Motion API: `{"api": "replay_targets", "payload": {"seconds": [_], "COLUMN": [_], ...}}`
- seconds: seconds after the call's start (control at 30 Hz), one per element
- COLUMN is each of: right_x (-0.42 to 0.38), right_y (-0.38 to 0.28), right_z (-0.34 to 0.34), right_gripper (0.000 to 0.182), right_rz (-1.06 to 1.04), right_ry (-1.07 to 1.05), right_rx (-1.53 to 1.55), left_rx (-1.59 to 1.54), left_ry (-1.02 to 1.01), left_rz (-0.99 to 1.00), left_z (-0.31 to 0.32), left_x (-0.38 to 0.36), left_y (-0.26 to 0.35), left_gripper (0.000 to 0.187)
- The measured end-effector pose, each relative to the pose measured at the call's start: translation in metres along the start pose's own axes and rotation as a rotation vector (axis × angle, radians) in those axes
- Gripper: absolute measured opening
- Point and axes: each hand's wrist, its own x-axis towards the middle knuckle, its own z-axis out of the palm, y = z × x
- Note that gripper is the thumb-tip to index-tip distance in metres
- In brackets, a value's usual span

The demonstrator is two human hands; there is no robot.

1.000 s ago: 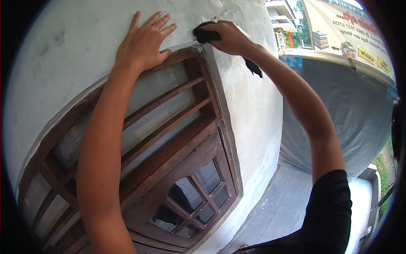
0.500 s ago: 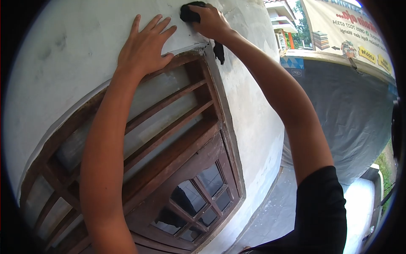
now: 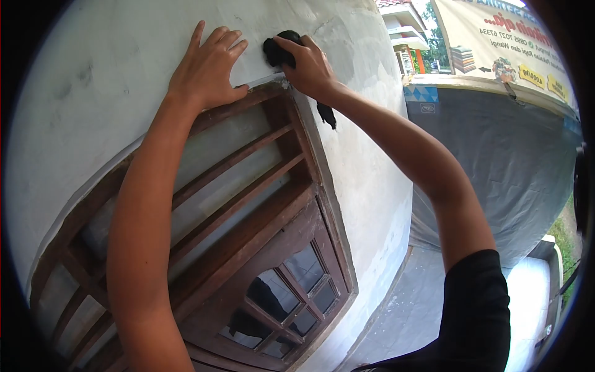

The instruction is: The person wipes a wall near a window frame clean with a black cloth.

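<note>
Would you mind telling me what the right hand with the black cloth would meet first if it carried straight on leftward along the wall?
Most likely the left hand: the right hand presses the black cloth on the white wall with only a narrow gap between them.

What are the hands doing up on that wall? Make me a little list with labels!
left hand: left hand lies flat on the white wall, fingers spread, just above the window frame
right hand: right hand presses a black cloth on the wall by the frame's top corner
cloth: bunched under the fingers, one end hanging below the wrist
window: brown wood, bars above, small glass panes lower down
beside: grey tarp with a banner above it
</note>
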Motion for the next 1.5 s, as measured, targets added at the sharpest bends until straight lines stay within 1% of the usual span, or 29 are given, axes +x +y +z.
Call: {"api": "replay_targets", "payload": {"seconds": [0.03, 0.07, 0.13, 0.17, 0.23, 0.27, 0.3, 0.37, 0.4, 0.47, 0.5, 0.57, 0.6, 0.63, 0.7, 0.77, 0.83, 0.87, 0.93, 0.97, 1.03, 1.07, 1.1, 1.17, 1.3, 1.37, 1.5], "right_x": [0.004, 0.013, 0.045, 0.062, 0.094, 0.100, 0.097, 0.084, 0.077, 0.053, 0.041, 0.019, 0.010, 0.001, -0.009, 0.003, 0.028, 0.046, 0.083, 0.095, 0.110, 0.106, 0.100, 0.084, 0.038, 0.019, 0.006], "right_y": [-0.002, 0.000, 0.007, 0.006, 0.002, 0.003, 0.006, 0.014, 0.016, 0.019, 0.021, 0.023, 0.019, 0.013, 0.001, 0.000, 0.002, 0.003, 0.007, 0.007, 0.002, 0.002, 0.004, 0.009, 0.014, 0.014, 0.009], "right_z": [0.006, 0.010, 0.020, 0.025, 0.030, 0.033, 0.036, 0.034, 0.029, 0.016, 0.012, 0.004, 0.000, -0.002, -0.003, 0.005, 0.016, 0.024, 0.037, 0.039, 0.042, 0.044, 0.042, 0.030, 0.020, 0.013, 0.008], "right_gripper": [0.058, 0.058, 0.057, 0.057, 0.056, 0.056, 0.056, 0.048, 0.048, 0.057, 0.057, 0.055, 0.052, 0.052, 0.048, 0.046, 0.043, 0.043, 0.036, 0.036, 0.040, 0.035, 0.035, 0.032, 0.034, 0.034, 0.033], "right_rz": [0.006, 0.002, -0.035, -0.036, 0.119, 0.110, 0.111, -0.019, -0.024, -0.151, -0.151, -0.164, -0.172, -0.169, -0.018, -0.018, 0.010, 0.007, -0.107, -0.105, 0.051, 0.050, 0.050, -0.086, -0.058, -0.025, 0.030], "right_ry": [0.052, 0.054, 0.152, 0.155, 0.098, 0.100, 0.100, 0.115, 0.114, 0.054, 0.052, -0.034, -0.030, -0.029, -0.033, -0.002, 0.089, 0.092, 0.329, 0.331, 0.227, 0.268, 0.263, 0.237, 0.173, 0.099, 0.079], "right_rx": [-0.009, -0.008, -0.035, -0.029, 0.010, -0.035, -0.028, -0.023, -0.022, -0.082, -0.084, -0.077, -0.071, -0.072, -0.028, -0.012, 0.001, 0.001, -0.049, -0.045, 0.077, 0.109, 0.112, -0.088, -0.026, -0.027, -0.049], "left_rx": [0.014, 0.026, 0.023, 0.017, 0.022, 0.018, 0.021, 0.028, 0.028, 0.034, 0.031, 0.052, 0.051, 0.062, 0.074, 0.068, 0.067, 0.063, 0.055, 0.044, 0.050, 0.048, 0.047, 0.052, 0.072, 0.090, 0.085], "left_ry": [0.055, 0.110, 0.091, 0.069, 0.054, 0.039, 0.033, 0.057, 0.059, 0.009, 0.009, 0.007, 0.009, 0.014, 0.023, 0.033, 0.025, 0.016, 0.024, 0.024, 0.021, 0.023, 0.019, 0.022, 0.013, 0.015, 0.002], "left_rz": [0.009, 0.013, -0.001, -0.005, -0.013, -0.023, -0.023, -0.019, -0.023, -0.036, -0.036, -0.048, -0.046, -0.050, -0.057, -0.055, -0.055, -0.055, -0.057, -0.057, -0.058, -0.061, -0.065, -0.065, -0.066, -0.076, -0.083], "left_z": [0.005, 0.008, 0.009, 0.008, 0.007, 0.007, 0.007, 0.007, 0.007, 0.007, 0.007, 0.008, 0.008, 0.008, 0.009, 0.010, 0.008, 0.007, 0.006, 0.006, 0.006, 0.007, 0.007, 0.007, 0.007, 0.008, 0.007], "left_x": [0.000, -0.001, -0.001, 0.000, 0.001, 0.001, 0.000, 0.000, 0.000, 0.001, 0.002, 0.002, 0.002, 0.002, 0.002, 0.002, 0.001, 0.001, 0.002, 0.001, 0.002, 0.001, -0.001, 0.000, 0.002, 0.001, 0.002], "left_y": [-0.001, -0.002, -0.002, -0.001, 0.000, 0.000, -0.001, -0.001, -0.001, 0.000, 0.000, 0.000, 0.001, 0.001, 0.002, 0.002, 0.002, 0.002, 0.003, 0.003, 0.003, 0.003, 0.002, 0.003, 0.002, 0.004, 0.004], "left_gripper": [0.079, 0.080, 0.082, 0.083, 0.084, 0.086, 0.086, 0.087, 0.087, 0.089, 0.089, 0.089, 0.089, 0.090, 0.090, 0.089, 0.089, 0.089, 0.088, 0.088, 0.088, 0.088, 0.088, 0.088, 0.088, 0.088, 0.089]}}
